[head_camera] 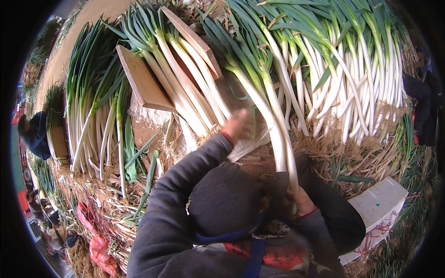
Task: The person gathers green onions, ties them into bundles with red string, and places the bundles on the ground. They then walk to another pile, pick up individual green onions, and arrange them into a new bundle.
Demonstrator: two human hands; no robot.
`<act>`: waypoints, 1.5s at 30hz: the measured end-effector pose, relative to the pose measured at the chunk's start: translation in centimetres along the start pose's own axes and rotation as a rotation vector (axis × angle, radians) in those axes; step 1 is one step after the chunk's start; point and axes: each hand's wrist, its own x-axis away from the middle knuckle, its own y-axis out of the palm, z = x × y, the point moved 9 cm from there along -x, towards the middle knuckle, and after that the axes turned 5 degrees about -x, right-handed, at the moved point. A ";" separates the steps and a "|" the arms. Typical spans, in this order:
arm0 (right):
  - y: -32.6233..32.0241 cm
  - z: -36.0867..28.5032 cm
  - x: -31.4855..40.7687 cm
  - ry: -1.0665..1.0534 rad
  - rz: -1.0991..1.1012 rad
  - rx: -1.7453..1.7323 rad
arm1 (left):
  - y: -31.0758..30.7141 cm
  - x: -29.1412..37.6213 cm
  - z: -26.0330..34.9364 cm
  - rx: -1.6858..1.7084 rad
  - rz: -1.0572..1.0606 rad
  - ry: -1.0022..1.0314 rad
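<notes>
My left hand (238,125), blurred, is beside the root ends of thick leek-like green onions (194,87). These lie between two upright wooden boards (144,78), (194,38), white stalks towards me. Whether its fingers touch a stalk cannot be made out. Low in front of my body, my right hand (302,201) grips the lower end of long green onions (273,121), whose green leaves point away from me. A dark flat piece (282,182) overlaps those stalks near the hand; I cannot tell what it is. The root ends there are mostly hidden.
A large row of green onions (351,80) with roots on lies at right, another pile (90,121) at left. Right of my legs stands a white foam box (379,198). Red plastic bags (100,253) lie lower left. Another person (36,133) is at far left.
</notes>
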 end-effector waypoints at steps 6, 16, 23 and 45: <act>-1.2 0.3 -1.9 -0.171 0.061 0.372 | 3.0 -0.8 -1.9 -0.684 -0.122 0.336; -2.8 1.5 -1.7 0.001 0.029 0.195 | -5.8 1.6 10.2 0.429 0.189 0.563; -1.2 0.8 -2.8 -0.238 -0.061 0.505 | 3.1 -1.9 -4.0 -0.688 -0.226 0.249; -4.3 3.7 5.5 -0.021 -0.056 0.571 | 7.8 -0.7 9.4 0.537 -0.351 0.114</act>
